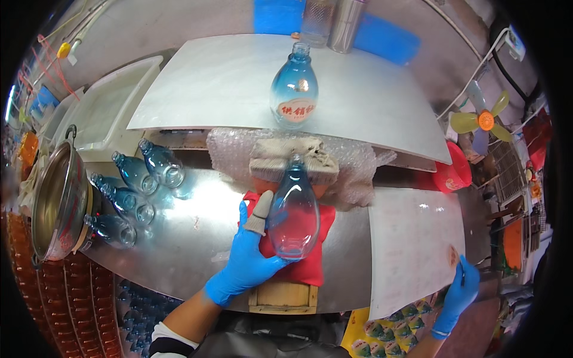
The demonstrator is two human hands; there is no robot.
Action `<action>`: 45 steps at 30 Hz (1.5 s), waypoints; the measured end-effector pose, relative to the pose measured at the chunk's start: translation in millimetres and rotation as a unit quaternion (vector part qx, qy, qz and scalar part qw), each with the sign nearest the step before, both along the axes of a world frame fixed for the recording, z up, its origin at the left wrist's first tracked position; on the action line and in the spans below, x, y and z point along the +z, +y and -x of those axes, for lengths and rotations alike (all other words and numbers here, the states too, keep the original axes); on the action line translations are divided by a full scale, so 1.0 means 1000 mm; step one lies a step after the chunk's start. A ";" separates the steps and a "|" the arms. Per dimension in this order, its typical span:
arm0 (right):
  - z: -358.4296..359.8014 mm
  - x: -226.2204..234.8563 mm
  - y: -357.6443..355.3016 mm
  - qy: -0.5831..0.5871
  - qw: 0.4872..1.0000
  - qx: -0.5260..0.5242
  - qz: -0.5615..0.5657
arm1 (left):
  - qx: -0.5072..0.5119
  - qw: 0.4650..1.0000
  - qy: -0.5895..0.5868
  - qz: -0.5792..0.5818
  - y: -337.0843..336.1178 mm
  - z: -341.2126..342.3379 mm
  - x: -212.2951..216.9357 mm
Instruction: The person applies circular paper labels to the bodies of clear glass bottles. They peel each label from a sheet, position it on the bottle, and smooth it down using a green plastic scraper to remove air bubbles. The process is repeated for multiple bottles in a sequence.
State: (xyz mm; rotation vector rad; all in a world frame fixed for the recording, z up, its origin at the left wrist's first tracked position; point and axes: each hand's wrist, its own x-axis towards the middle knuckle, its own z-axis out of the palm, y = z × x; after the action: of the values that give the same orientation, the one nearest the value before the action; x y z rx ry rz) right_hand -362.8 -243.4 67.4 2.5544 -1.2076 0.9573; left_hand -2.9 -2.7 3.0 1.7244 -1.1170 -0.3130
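Observation:
A clear glass bottle (293, 218) with a blue-tinted neck rests over a red cloth (313, 271), its neck pointing away from me against a folded grey knit cloth (325, 170). My left hand (248, 253), in a blue glove with a grey fabric cot on one finger, grips the bottle along its left side and base. Out to the right, my gloved right hand (462, 286) pinches a small oval reddish label (453, 255) at the edge of a white sheet (415, 238). Faint rows of marks show on that sheet.
A labelled blue bottle (295, 89) stands on the white board (209, 77) ahead. Several plain bottles (134, 173) lie at left beside a metal pot (57, 200). Bubble wrap (230, 152) lines the board's near edge. A red container (453, 170) and a small fan (486, 120) are at right.

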 end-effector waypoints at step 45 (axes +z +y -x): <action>-0.276 0.001 0.054 -0.207 0.755 0.285 -0.554 | -0.130 0.897 0.413 0.090 -0.023 -0.014 0.013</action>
State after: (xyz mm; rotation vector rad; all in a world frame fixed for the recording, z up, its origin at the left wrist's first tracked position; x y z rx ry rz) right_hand -87.2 -189.6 68.9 4.0038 -1.3872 1.1782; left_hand 11.4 -25.4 16.4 1.0756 -0.6943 -0.9743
